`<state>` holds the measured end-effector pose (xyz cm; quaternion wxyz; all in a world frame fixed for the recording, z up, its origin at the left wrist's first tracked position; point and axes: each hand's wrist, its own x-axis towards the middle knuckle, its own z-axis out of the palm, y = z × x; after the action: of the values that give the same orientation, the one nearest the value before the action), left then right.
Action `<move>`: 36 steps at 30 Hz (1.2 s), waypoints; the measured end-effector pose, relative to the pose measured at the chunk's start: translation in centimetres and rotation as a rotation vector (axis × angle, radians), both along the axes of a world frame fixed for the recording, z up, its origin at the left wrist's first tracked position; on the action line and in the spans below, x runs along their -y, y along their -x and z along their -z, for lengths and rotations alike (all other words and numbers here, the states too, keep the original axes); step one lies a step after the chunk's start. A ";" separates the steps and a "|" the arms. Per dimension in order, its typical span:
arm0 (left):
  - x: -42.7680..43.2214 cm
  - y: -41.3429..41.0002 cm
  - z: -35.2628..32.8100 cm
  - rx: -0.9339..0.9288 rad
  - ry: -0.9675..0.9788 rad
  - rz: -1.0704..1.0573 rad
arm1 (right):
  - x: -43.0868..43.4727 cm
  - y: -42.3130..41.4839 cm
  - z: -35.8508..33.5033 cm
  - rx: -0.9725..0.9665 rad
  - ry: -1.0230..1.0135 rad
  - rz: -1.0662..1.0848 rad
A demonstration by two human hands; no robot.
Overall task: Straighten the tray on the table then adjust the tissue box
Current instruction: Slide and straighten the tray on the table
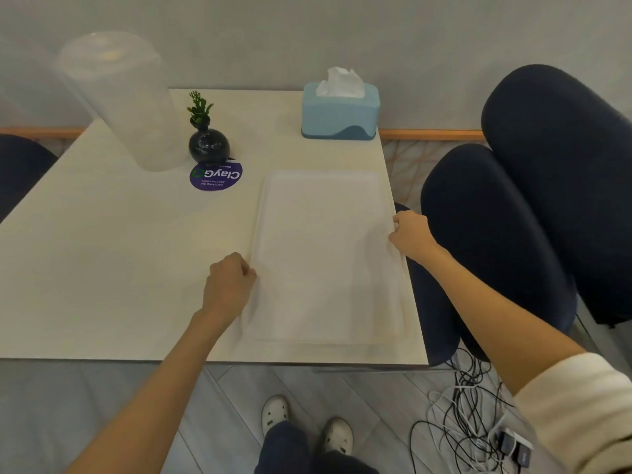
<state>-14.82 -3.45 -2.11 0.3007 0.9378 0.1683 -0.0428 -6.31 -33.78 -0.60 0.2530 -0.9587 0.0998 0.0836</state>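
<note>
A pale, nearly white tray lies flat on the right part of the light table, its long sides running away from me. My left hand is closed on the tray's left rim. My right hand grips the right rim, close to the table's right edge. A light blue tissue box with a white tissue sticking out stands at the table's far right corner, beyond the tray and apart from it.
A small black vase with a green sprig stands by a round purple sticker. A clear plastic cup looms at far left. Dark blue cushioned seats flank the table's right side. Cables lie on the floor.
</note>
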 end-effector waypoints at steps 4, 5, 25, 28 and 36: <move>0.0 0.2 -0.1 -0.024 0.012 -0.001 | 0.0 0.3 0.0 0.013 -0.031 -0.013; 0.0 0.3 -0.1 -0.032 0.009 0.003 | 0.0 0.4 0.0 0.012 -0.036 -0.011; 0.2 -3.0 -4.6 0.023 -0.040 0.090 | 1.2 -0.9 -4.3 0.000 -0.091 -0.090; 0.9 -5.2 -6.6 0.086 -0.040 0.148 | 0.8 -2.7 -5.6 0.047 -0.113 -0.117; 3.1 -14.3 -11.9 0.272 0.080 0.315 | -1.1 -8.5 -9.1 0.201 -0.061 -0.197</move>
<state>-0.49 -6.55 9.79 0.3474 0.9369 -0.0241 0.0309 2.23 -32.68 8.54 0.2814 -0.9592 -0.0233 0.0146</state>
